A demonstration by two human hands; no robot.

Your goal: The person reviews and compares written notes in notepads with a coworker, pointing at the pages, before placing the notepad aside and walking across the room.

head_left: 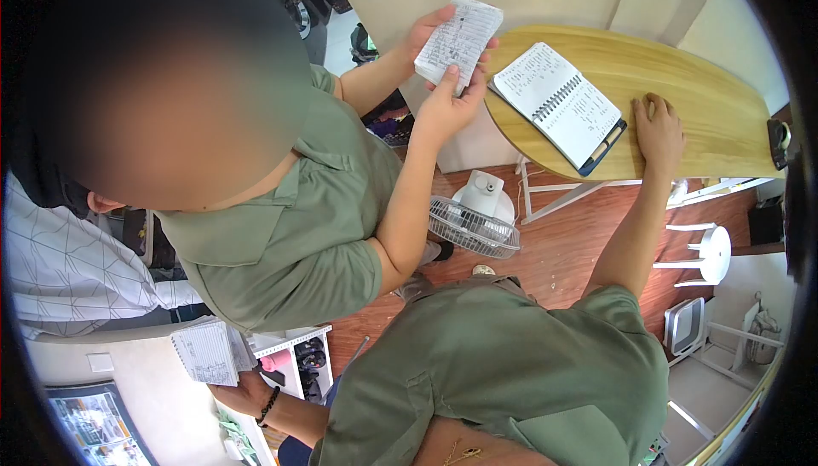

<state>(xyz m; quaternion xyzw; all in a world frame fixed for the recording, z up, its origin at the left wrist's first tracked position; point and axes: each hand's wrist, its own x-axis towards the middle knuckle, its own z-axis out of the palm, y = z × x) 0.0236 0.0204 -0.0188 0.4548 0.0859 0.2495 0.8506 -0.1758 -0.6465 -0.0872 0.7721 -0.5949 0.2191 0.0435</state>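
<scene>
white handwritten paper stack [203, 353] clamped in left hand [242, 393], right hand [659, 135] unclenched on yellow wooden bench [724, 121], near white spiral notebook [586, 118]

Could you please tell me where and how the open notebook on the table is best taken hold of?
Probably at the end of its spiral binding nearer the right hand, coming from the right of the view, thumb on top and fingers beneath. The notebook lies open and flat, so a grip across the binding should keep both halves together.
</scene>
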